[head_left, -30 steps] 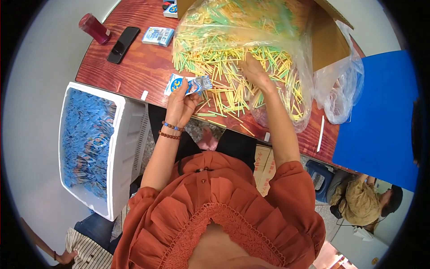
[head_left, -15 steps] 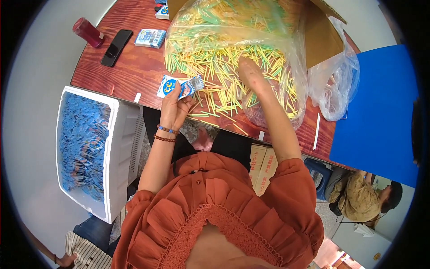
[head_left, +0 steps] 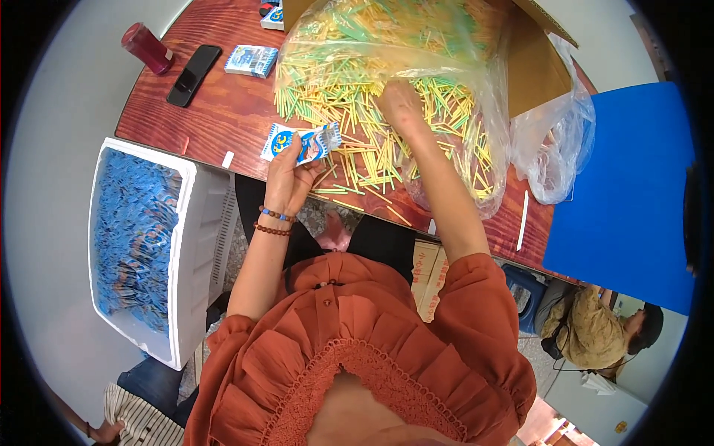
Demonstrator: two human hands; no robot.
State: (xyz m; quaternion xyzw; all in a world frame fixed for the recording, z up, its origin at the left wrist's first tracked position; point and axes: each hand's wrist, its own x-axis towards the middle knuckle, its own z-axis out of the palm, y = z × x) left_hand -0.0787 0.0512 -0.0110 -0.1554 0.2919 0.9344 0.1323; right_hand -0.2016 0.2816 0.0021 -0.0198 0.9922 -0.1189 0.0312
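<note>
My left hand (head_left: 288,175) pinches a small blue-and-white printed packet (head_left: 316,145) just above the table's near edge. Beyond it lies a big heap of thin yellow and green sticks (head_left: 357,119), spilling out of a large clear plastic bag (head_left: 357,59). My right hand (head_left: 401,108) reaches down into the heap near the bag's mouth, its fingertips hidden, so I cannot make out what they hold. Several loose sticks lie between the heap and the near edge, close to my left hand.
A white foam box (head_left: 182,260) full of blue packets stands at the left. On the red wooden table are a phone (head_left: 193,76), a red bottle (head_left: 147,48) and a blue-and-white pack (head_left: 251,61). A cardboard box (head_left: 539,70), crumpled plastic bag (head_left: 550,152) and blue panel (head_left: 625,193) are right.
My right hand has shifted left and slightly farther into the heap. My left hand keeps the packet in nearly the same place.
</note>
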